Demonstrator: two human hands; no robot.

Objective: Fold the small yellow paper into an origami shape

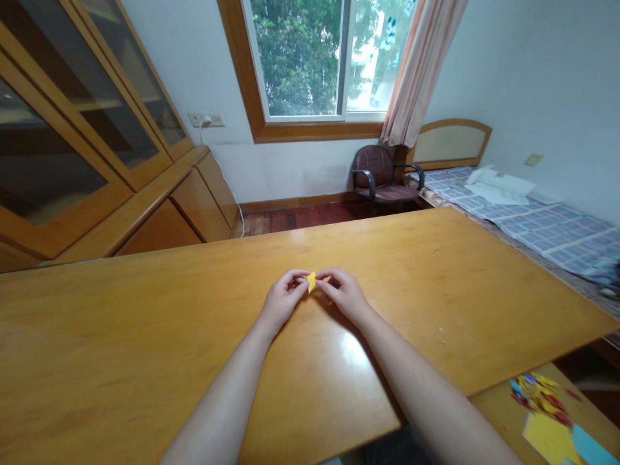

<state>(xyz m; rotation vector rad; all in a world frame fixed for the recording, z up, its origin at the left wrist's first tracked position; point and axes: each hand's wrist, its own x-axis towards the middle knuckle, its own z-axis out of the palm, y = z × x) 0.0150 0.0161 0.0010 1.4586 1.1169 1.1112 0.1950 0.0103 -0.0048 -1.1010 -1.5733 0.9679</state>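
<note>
A small folded piece of yellow paper [312,281] sits between my two hands over the middle of the wooden table [145,336]. My left hand [283,298] pinches its left side with curled fingers. My right hand [343,294] pinches its right side, fingers bent round it. Most of the paper is hidden by my fingertips. Both forearms reach in from the near edge of the table.
A lower stool or side table [542,413] at the bottom right carries several coloured paper pieces [537,392] and a yellow sheet [549,439]. A wooden cabinet [97,161] lines the left wall. A chair [382,174] and a bed [533,219] stand beyond the table.
</note>
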